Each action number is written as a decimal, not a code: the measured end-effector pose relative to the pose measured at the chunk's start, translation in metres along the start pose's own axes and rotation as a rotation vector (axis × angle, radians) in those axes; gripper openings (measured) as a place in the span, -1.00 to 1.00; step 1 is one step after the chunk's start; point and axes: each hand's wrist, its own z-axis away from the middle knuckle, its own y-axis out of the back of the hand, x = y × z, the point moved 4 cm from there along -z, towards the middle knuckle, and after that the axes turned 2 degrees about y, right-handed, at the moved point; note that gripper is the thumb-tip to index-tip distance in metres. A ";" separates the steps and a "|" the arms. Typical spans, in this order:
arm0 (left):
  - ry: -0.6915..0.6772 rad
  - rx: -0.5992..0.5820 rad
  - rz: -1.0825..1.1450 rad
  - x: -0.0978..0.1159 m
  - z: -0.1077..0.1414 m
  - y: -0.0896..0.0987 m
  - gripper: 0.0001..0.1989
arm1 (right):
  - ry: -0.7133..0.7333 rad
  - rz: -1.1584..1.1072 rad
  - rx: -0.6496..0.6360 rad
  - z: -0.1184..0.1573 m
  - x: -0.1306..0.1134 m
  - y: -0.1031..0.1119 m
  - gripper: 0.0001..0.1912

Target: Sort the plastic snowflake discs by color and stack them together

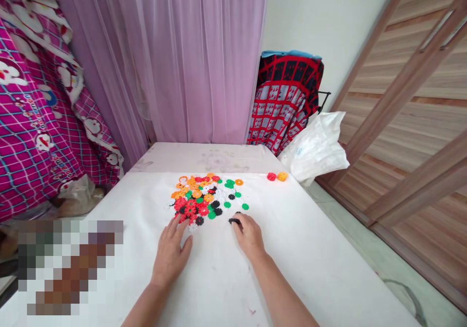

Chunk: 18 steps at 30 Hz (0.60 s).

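A loose pile of flat, notched plastic discs (pixel 190 209) in red, orange, green, black and white lies on the white cloth. At the pile's near edge is my left hand (pixel 170 251), its fingers spread and fingertips touching red discs. My right hand (pixel 250 234) is to the right of the pile, thumb and fingers pinching a black disc (pixel 234 221). Several green discs (pixel 227 205) lie scattered just beyond that hand. Another black disc (pixel 199 221) rests between my hands, near a white one (pixel 192 227).
A red ball-shaped piece (pixel 271 176) and an orange one (pixel 282 176) sit near the right edge of the table (pixel 292 249). Beside them stands a white plastic bag (pixel 317 147). Purple curtains (pixel 197 64) hang behind; a wooden wardrobe (pixel 412 122) is at right.
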 end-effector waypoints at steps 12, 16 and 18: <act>0.024 -0.009 0.151 0.001 -0.002 0.000 -0.58 | -0.419 -0.289 -0.049 -0.024 0.053 -0.002 -0.83; 0.032 -0.014 0.140 0.001 0.000 0.000 -0.57 | -0.368 -0.050 -0.031 -0.024 0.044 0.008 -0.77; 0.035 -0.010 0.136 0.001 0.001 0.000 -0.57 | -0.340 0.060 -0.059 -0.024 0.038 0.011 -0.74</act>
